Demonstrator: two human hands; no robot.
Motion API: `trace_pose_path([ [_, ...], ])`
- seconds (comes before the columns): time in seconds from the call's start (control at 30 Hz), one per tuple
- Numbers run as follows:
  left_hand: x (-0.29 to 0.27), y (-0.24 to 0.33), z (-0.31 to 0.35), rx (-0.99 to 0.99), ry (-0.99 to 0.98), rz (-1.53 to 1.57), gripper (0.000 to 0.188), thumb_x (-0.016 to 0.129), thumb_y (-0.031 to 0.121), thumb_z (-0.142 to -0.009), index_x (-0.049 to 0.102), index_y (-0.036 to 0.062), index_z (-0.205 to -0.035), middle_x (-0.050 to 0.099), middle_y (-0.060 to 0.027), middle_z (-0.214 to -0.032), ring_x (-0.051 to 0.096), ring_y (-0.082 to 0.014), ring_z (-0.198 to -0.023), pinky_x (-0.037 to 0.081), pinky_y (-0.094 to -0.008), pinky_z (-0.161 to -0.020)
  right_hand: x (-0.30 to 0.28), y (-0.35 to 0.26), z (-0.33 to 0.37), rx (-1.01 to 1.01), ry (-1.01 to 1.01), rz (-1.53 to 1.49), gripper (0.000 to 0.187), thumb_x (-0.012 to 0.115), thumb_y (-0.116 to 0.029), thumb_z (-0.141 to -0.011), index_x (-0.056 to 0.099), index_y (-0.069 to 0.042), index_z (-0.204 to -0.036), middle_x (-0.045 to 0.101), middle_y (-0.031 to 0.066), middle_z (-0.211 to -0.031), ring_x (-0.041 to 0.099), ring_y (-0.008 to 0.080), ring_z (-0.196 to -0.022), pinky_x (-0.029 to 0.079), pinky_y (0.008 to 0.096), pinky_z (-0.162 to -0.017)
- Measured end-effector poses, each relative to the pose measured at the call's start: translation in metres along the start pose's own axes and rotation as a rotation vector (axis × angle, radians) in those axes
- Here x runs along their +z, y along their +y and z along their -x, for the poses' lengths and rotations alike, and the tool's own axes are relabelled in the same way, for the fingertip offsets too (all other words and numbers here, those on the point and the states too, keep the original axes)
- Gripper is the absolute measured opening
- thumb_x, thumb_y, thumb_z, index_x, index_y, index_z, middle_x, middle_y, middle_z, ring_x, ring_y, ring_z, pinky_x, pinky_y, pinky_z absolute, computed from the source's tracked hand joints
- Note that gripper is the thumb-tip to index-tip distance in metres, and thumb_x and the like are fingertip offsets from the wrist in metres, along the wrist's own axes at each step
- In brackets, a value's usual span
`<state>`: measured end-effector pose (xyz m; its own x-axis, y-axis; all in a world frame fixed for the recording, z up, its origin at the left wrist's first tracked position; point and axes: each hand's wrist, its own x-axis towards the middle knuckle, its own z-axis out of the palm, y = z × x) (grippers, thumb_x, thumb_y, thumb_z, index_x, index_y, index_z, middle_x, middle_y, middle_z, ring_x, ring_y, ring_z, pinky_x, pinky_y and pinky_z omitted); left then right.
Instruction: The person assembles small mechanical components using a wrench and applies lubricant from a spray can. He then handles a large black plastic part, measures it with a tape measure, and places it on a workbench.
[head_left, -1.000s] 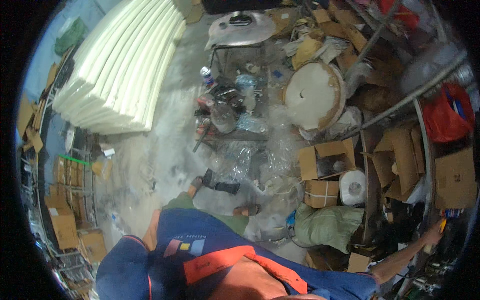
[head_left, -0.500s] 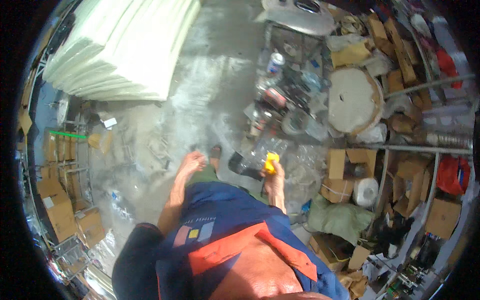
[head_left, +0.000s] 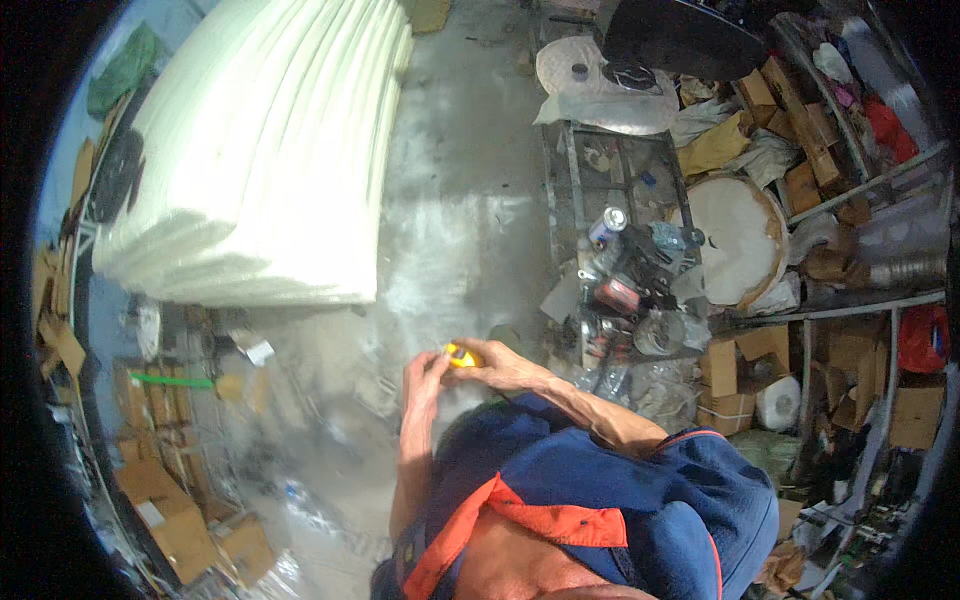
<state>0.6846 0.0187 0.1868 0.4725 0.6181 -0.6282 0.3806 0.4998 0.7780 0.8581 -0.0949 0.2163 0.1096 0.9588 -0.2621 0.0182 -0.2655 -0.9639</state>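
In front of my body, a small yellow tape measure with a dark patch is held up between both hands. My right hand is closed around its case from the right. The fingers of my left hand are pinched together at its left end; what exactly lies between them is too small to make out. No length of pulled-out tape can be seen. Below the hands is the concrete floor.
A tall stack of white foam sheets stands ahead on the left. On the right, a metal frame bears a spray can and clutter, beside a round white disc. Cardboard boxes line the left; loaded shelves run along the right.
My right hand has brought the tape measure leftward to my left hand, and the two now meet. My view has shifted, with the foam stack and the metal frame appearing lower.
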Motion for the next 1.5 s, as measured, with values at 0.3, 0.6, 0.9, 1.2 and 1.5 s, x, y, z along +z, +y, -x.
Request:
trace_pose_path([
  [0.3,0.014,0.107,-0.174,-0.049,-0.309,0.175,0.016,0.069,0.009,-0.094,0.064,0.0007,-0.106,0.070,-0.0119,-0.104,0.069,-0.0258,-0.099,0.058,-0.0498,-0.089,-0.144,-0.012,-0.153,0.015,-0.108,0.038,0.072,0.082,-0.031,-0.079,0.057,-0.006,-0.141,0.072,0.0160,-0.112,0.069,0.0279,-0.103,0.055,0.0388,-0.091],
  [0.6,-0.010,0.389,-0.417,0.299,-0.246,0.287,0.028,0.054,0.017,-0.100,0.064,-0.0048,-0.115,0.069,-0.0172,-0.108,0.066,-0.0292,-0.102,0.054,-0.0429,-0.096,-0.370,-0.044,-0.208,0.056,0.160,0.374,0.071,0.081,-0.028,-0.078,0.057,-0.013,-0.142,0.057,0.0176,-0.109,0.061,0.0360,-0.104,0.051,0.0426,-0.093],
  [0.9,0.047,0.645,-0.619,0.426,-0.390,0.514,0.021,0.065,0.017,-0.100,0.063,0.0025,-0.115,0.068,-0.0115,-0.105,0.062,-0.0233,-0.099,0.048,-0.0387,-0.088,-0.463,-0.045,-0.101,0.451,0.642,0.351,0.057,0.078,-0.009,-0.072,0.064,-0.007,-0.127,0.058,0.0158,-0.110,0.063,0.0374,-0.103,0.053,0.0432,-0.092],
  [1.2,0.391,0.768,-0.803,0.343,-0.850,0.108,0.037,0.073,0.014,-0.094,0.063,-0.0006,-0.126,0.066,-0.0073,-0.105,0.061,-0.0178,-0.091,0.051,-0.0327,-0.075,-0.457,-0.114,-0.166,0.694,1.213,0.115,0.053,0.076,-0.007,-0.074,0.062,0.000,-0.124,0.061,0.0155,-0.112,0.063,0.0329,-0.106,0.051,0.0384,-0.095],
  [1.5,0.564,0.814,-0.852,0.448,-0.779,-0.094,0.013,0.075,0.007,-0.091,0.073,0.0001,-0.101,0.073,-0.0075,-0.089,0.068,-0.0161,-0.074,0.056,-0.0269,-0.059,-0.467,-0.183,-0.267,0.806,1.460,-0.007,0.049,0.075,-0.011,-0.077,0.062,0.000,-0.123,0.063,0.0138,-0.111,0.064,0.0308,-0.099,0.053,0.0382,-0.089],
])
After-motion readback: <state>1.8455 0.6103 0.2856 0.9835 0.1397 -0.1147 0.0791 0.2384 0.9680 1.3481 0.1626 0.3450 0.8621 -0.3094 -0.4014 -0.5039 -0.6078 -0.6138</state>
